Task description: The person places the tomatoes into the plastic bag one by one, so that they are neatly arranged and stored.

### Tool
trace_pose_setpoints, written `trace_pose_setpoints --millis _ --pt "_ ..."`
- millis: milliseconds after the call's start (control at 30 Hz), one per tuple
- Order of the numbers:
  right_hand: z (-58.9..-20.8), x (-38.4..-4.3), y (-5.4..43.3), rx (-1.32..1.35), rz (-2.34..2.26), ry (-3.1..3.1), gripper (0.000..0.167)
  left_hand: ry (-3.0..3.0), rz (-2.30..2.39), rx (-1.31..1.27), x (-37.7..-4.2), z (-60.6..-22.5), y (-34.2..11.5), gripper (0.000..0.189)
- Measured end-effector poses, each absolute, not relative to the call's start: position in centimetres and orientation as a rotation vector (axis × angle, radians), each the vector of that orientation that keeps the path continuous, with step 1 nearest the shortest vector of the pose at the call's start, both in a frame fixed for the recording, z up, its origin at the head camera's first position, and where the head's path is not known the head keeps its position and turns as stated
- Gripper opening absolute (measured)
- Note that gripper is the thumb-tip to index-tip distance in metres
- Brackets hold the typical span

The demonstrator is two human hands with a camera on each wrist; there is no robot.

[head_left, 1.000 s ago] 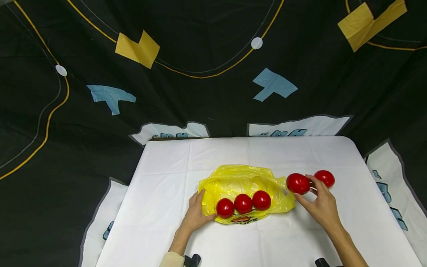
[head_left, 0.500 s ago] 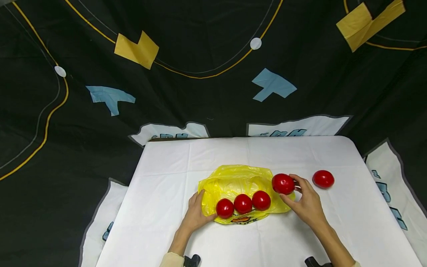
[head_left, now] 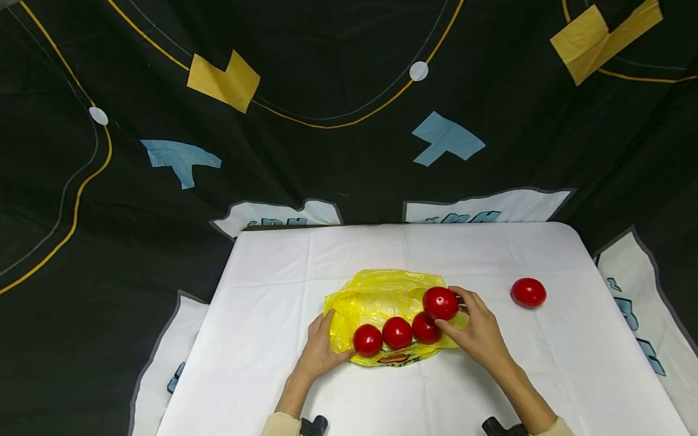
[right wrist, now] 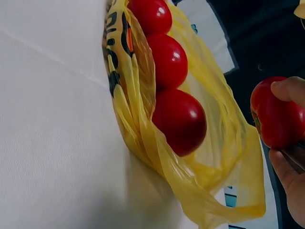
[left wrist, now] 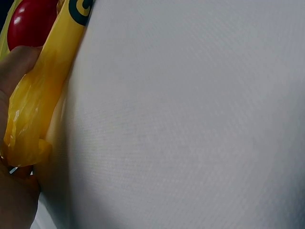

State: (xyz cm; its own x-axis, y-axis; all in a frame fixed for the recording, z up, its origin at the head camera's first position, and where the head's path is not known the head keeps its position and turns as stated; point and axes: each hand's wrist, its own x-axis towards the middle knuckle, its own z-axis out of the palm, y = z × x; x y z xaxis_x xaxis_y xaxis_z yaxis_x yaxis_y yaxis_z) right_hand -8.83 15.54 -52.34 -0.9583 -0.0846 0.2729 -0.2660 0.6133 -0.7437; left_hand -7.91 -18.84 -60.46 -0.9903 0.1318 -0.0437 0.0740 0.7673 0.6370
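At the far left, the left hand has its grip narrow on the left edge of a thin yellow plastic bag, with the film between thumb and fingers. The bag lies open on a worktop covered with white cloth. Inside it, along the front wall with dark print, there is a row of three glossy red round tomatoes: the left tomato, beside the left thumb, the middle tomato and the right tomato. If the left grip becomes loose, I think this soft wall could fold down, and the row could roll out over it. Next comes a fourth glossy red round tomato, which is above the right part of the bag; the right wrist view shows it clear of the row. The right hand holds this one, its grip being closed around the side with thumb and fingers. The skin looks smooth, so a weak hold could let it slip and hit the right tomato below; also, the loose right rim of the bag could catch on these fingers. At the far right, a fifth glossy red round tomato lies alone on the cloth, and a careless touch could make it roll.
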Motion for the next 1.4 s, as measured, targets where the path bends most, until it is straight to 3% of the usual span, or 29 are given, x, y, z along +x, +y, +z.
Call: trace_pose_setpoints --millis 1400 --pt "-54.4 -10.5 8.5 0.438 1.315 -2.727 0.068 2.859 1.014 0.139 -8.0 -60.7 -18.9 0.105"
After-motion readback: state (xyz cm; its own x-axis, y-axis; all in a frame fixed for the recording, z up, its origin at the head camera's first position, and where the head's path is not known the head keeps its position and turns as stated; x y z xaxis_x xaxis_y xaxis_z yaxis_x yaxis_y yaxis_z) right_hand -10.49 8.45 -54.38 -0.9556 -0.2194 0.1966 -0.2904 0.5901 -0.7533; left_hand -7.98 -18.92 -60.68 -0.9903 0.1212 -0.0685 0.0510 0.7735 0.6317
